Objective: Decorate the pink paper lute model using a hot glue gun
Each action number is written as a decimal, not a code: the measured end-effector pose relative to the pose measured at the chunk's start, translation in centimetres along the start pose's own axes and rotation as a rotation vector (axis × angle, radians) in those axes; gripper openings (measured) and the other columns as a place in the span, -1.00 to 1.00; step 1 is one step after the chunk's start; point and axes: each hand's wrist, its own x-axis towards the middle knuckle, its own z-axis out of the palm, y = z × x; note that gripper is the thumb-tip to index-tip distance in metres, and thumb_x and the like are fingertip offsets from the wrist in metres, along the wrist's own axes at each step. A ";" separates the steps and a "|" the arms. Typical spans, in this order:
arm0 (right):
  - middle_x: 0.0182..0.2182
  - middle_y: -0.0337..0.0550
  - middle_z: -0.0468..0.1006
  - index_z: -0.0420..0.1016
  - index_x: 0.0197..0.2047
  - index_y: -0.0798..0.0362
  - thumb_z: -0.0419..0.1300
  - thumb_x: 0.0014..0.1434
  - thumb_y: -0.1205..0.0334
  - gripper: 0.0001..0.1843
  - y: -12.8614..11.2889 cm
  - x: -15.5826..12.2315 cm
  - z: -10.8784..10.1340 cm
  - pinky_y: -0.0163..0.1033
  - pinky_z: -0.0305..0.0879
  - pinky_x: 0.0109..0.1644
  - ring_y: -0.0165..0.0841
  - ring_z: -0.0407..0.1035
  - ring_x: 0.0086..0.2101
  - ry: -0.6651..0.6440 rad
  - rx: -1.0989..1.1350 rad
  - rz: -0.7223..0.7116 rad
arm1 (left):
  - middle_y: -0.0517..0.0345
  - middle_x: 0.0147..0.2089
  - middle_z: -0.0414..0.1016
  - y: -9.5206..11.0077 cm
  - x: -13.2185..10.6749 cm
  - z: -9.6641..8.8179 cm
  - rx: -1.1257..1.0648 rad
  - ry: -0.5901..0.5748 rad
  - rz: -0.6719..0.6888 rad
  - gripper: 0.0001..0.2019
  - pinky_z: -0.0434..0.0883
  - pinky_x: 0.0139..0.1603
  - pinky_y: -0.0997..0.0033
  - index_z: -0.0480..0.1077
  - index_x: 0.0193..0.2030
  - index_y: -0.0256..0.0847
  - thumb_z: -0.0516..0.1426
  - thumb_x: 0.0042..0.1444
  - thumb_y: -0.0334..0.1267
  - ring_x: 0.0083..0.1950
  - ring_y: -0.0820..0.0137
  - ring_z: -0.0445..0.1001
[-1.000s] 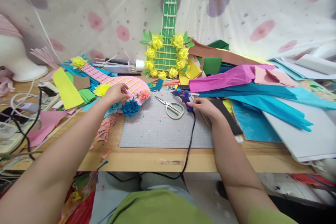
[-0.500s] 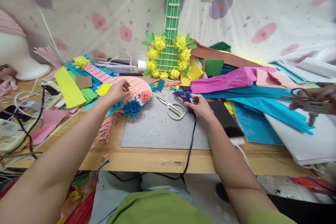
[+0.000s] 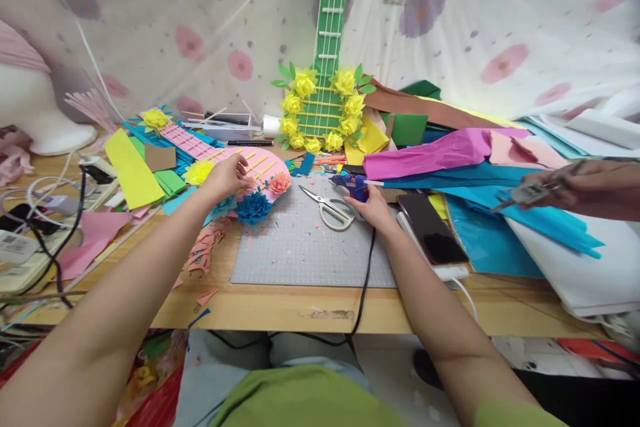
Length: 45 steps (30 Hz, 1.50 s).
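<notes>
My left hand [image 3: 230,177] is over the body of a pink paper guitar [image 3: 273,155], its fingers curled down against the surface. What its fingertips hold, if anything, is hidden. Yellow strips cross the guitar, and a yellow flower [image 3: 199,172], a dark blue flower [image 3: 253,207] and a coral flower [image 3: 279,182] decorate its edge. My right hand [image 3: 376,209] is wrapped round a blue glue gun [image 3: 356,186] with a white glue stick at its back. Scissors [image 3: 334,213] with pale handles lie slightly spread on the grey cutting mat [image 3: 300,260], left of that hand.
Another person's hand [image 3: 607,190] holds keys [image 3: 537,192] at the right. A green guitar with yellow flowers [image 3: 323,113] stands at the back. A phone [image 3: 433,228] and crepe paper [image 3: 430,153] lie right; a power strip [image 3: 55,227] lies left. The black cord [image 3: 367,273] crosses the table edge.
My right hand and the glue gun have shifted slightly left, showing more of the phone. The other person's hand with the keys has moved further in from the right. My left hand is nearly still.
</notes>
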 end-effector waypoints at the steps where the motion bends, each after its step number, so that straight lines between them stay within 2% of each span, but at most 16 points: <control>1: -0.10 0.10 0.47 0.39 -0.06 0.14 0.31 -0.16 -0.04 -0.37 -0.1 0.0 0.0 -0.02 0.27 -0.01 -0.10 0.37 -0.09 0.003 0.003 -0.006 | 0.13 -0.31 0.49 0.1 0.0 0.0 -0.006 -0.005 -0.006 -0.57 0.35 -0.36 0.41 0.27 -0.24 -0.17 0.31 -0.27 -0.18 -0.30 0.33 0.48; 9: -0.11 0.05 0.50 0.38 -0.04 0.10 0.30 -0.13 -0.02 -0.40 -0.3 -0.2 -0.1 -0.03 0.28 -0.02 -0.13 0.40 -0.11 -0.019 0.022 -0.002 | 0.11 -0.27 0.52 0.4 -0.1 -0.2 -0.112 -0.049 -0.053 -0.58 0.38 -0.35 0.40 0.25 -0.24 -0.17 0.30 -0.29 -0.25 -0.28 0.30 0.53; 15: -0.11 0.05 0.51 0.39 -0.06 0.11 0.29 -0.12 0.00 -0.43 -0.7 -0.4 -0.3 -0.06 0.28 -0.03 -0.12 0.39 -0.10 -0.035 0.031 -0.004 | 0.09 -0.30 0.54 0.5 -0.2 -0.3 -0.129 -0.011 -0.071 -0.54 0.40 -0.32 0.35 0.28 -0.24 -0.17 0.33 -0.34 -0.23 -0.30 0.28 0.53; 19: -0.11 0.03 0.51 0.38 -0.04 0.09 0.28 -0.11 -0.01 -0.43 -0.6 -0.4 -0.4 -0.05 0.28 -0.04 -0.12 0.40 -0.11 -0.042 0.036 -0.001 | 0.06 -0.24 0.56 0.4 -0.2 -0.3 -0.101 -0.005 -0.095 -0.55 0.40 -0.30 0.36 0.30 -0.18 -0.17 0.29 -0.28 -0.30 -0.27 0.28 0.53; 23: -0.12 0.05 0.51 0.39 -0.02 0.12 0.26 -0.08 -0.05 -0.40 -0.3 -0.2 -0.3 -0.08 0.29 -0.06 -0.13 0.41 -0.12 -0.053 0.010 0.010 | 0.06 -0.18 0.55 0.0 0.0 -0.3 -0.090 -0.011 -0.055 -0.58 0.39 -0.30 0.40 0.29 -0.11 -0.16 0.19 -0.20 -0.37 -0.19 0.29 0.52; 27: -0.11 0.07 0.51 0.39 -0.02 0.14 0.24 -0.06 -0.08 -0.40 0.1 0.2 0.1 -0.08 0.29 -0.05 -0.12 0.40 -0.11 -0.057 -0.020 0.011 | 0.08 -0.19 0.54 0.0 0.0 -0.5 -0.076 -0.016 -0.059 -0.54 0.37 -0.34 0.42 0.25 -0.06 -0.15 0.15 -0.19 -0.39 -0.25 0.32 0.51; 33: -0.12 0.02 0.53 0.40 -0.03 0.10 0.24 -0.06 -0.09 -0.41 0.3 0.4 0.5 -0.06 0.29 -0.05 -0.12 0.41 -0.11 -0.043 -0.014 0.005 | 0.15 -0.27 0.55 0.0 0.0 -0.9 -0.054 0.064 -0.082 -0.53 0.35 -0.30 0.40 0.26 -0.06 -0.13 0.22 -0.17 -0.22 -0.27 0.32 0.50; 39: -0.15 0.01 0.54 0.42 -0.06 0.07 0.25 -0.07 -0.09 -0.45 0.4 0.5 0.7 -0.05 0.29 -0.06 -0.13 0.42 -0.15 -0.028 -0.019 -0.011 | 0.17 -0.29 0.58 0.5 -0.2 -1.3 -0.037 0.099 -0.110 -0.66 0.35 -0.22 0.35 0.34 -0.13 -0.11 0.21 -0.11 -0.24 -0.18 0.27 0.51; 42: -0.20 -0.01 0.55 0.45 -0.09 0.05 0.25 -0.07 -0.09 -0.48 0.4 0.5 0.7 -0.05 0.31 -0.10 -0.13 0.43 -0.18 -0.022 -0.022 -0.017 | 0.18 -0.30 0.58 1.1 -0.6 -1.5 -0.037 0.180 -0.153 -0.67 0.35 -0.17 0.31 0.36 -0.16 -0.11 0.24 -0.13 -0.20 -0.16 0.24 0.51; 45: -0.23 -0.02 0.56 0.46 -0.12 0.05 0.25 -0.07 -0.09 -0.50 0.2 0.6 0.6 -0.05 0.31 -0.11 -0.12 0.43 -0.19 -0.020 -0.035 -0.006 | 0.19 -0.29 0.56 1.7 -1.1 -1.4 -0.125 0.288 -0.172 -0.64 0.36 -0.14 0.30 0.34 -0.16 -0.12 0.25 -0.14 -0.18 -0.17 0.26 0.51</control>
